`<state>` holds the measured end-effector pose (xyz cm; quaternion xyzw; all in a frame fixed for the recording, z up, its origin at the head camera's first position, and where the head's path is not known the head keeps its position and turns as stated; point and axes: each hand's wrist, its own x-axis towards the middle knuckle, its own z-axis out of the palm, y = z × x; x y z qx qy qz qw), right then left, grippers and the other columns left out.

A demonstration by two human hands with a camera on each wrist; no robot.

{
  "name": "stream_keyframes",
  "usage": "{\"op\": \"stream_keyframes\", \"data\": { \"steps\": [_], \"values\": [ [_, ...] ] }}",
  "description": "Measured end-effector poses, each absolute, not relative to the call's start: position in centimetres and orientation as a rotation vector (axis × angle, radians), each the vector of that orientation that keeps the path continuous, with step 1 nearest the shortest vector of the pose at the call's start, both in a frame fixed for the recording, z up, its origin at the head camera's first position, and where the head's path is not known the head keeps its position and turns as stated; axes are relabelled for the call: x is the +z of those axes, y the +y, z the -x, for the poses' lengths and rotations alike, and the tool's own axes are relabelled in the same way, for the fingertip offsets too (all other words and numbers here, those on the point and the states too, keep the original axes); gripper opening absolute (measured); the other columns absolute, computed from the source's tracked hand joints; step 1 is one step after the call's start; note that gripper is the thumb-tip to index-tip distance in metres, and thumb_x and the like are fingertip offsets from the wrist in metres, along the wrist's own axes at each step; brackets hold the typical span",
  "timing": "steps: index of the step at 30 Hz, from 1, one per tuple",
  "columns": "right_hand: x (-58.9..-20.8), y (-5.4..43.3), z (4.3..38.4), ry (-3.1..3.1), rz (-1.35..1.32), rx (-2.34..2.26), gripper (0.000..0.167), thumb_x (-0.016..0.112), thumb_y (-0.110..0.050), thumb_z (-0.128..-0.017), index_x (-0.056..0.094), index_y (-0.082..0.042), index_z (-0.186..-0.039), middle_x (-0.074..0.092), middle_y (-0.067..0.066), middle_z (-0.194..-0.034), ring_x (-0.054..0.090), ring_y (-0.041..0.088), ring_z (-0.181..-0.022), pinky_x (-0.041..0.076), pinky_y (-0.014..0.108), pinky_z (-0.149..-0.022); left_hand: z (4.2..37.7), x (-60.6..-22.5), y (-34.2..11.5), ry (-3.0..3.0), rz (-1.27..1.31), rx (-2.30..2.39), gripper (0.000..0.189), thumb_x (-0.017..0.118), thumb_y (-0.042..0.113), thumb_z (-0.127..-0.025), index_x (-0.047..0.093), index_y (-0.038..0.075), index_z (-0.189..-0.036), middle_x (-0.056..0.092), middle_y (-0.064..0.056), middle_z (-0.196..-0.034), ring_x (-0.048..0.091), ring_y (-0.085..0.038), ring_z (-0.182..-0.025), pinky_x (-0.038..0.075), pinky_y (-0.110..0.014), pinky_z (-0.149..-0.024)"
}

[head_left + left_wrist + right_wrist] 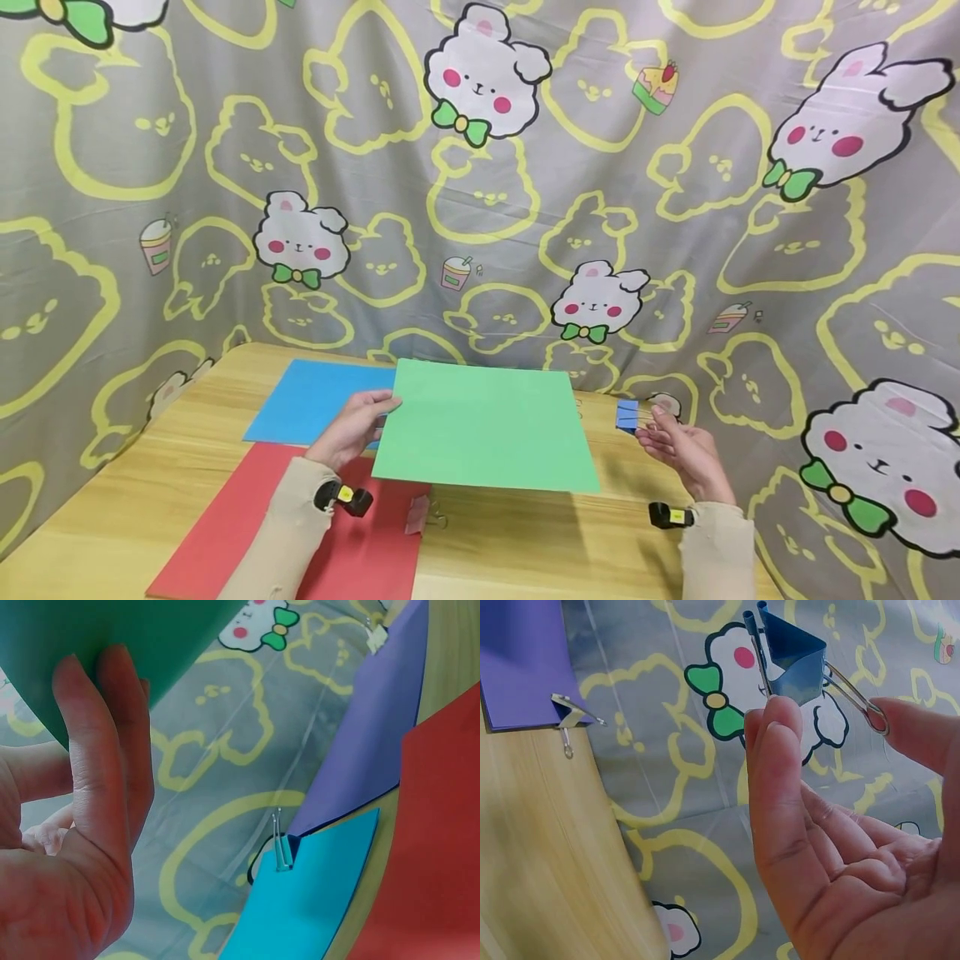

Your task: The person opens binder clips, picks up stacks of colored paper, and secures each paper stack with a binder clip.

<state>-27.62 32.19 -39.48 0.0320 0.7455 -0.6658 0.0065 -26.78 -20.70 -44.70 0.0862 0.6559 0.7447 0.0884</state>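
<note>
My left hand pinches the left edge of a green paper sheet, thumb on top and fingers beneath. The sheet is lifted above the table and nearly flat. Off its right side, my right hand holds a blue binder clip by its wire handles, apart from the green paper. In the right wrist view, thumb and fingers press on the handles of the binder clip, and its mouth is spread. Part of the left hand and the green sheet fills the left wrist view.
On the wooden table lie a blue sheet and a red sheet with a pink binder clip. The blue sheet bears a blue clip. A purple sheet carries a whitish clip. A patterned curtain hangs behind.
</note>
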Motion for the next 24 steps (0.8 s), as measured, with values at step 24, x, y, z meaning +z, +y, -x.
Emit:
{"op": "stream_keyframes", "data": {
  "steps": [24],
  "values": [
    [-39.8, 30.8, 28.1, 2.33, -0.072, -2.037, 0.055, 0.06, -0.042, -0.105, 0.059, 0.009, -0.124, 0.079, -0.004, -0.088, 0.077, 0.007, -0.084, 0.062, 0.022, -0.08, 26.5, -44.5, -20.7, 1.954, -0.286, 2.22, 0.055, 0.051, 0.022, -0.11, 0.035, -0.009, -0.154, 0.075, 0.009, -0.095, 0.075, -0.007, -0.083, 0.063, -0.029, -0.08]
  ]
}}
